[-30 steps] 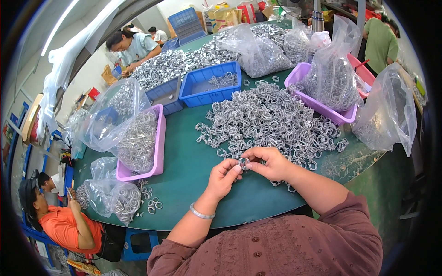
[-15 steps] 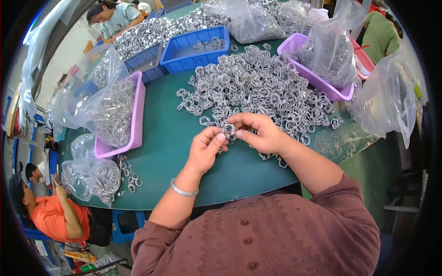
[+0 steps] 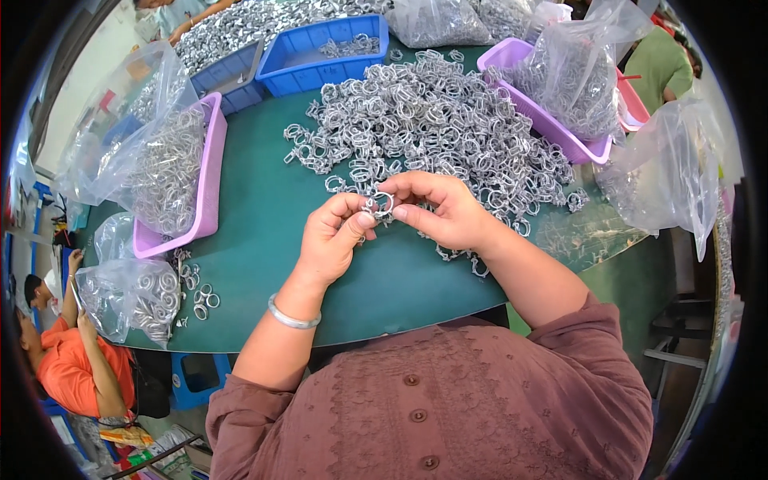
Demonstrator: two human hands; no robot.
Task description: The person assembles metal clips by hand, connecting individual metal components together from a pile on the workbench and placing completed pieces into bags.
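Between my two hands is a small grey metal ring piece (image 3: 383,205), held up above the green table (image 3: 264,264). My left hand (image 3: 336,232) pinches its left side between thumb and fingers. On the other side, my right hand (image 3: 440,210) grips the ring with thumb and forefinger. Just beyond my hands lies a large heap of similar grey metal ring pieces (image 3: 432,120), with some strays at its near edge. Fine detail of the held piece is partly covered by my fingertips.
A purple bin (image 3: 210,176) with a bag of ring pieces stands at left, a second purple bin (image 3: 552,132) at right. Blue bins (image 3: 320,72) sit at the back. Loose rings (image 3: 205,299) lie beside a plastic bag (image 3: 128,288). A person in orange (image 3: 84,372) is at left.
The view has shifted, so the table and bins appear higher and further left. Both hands still hold the ring piece between them, with little change in grip.
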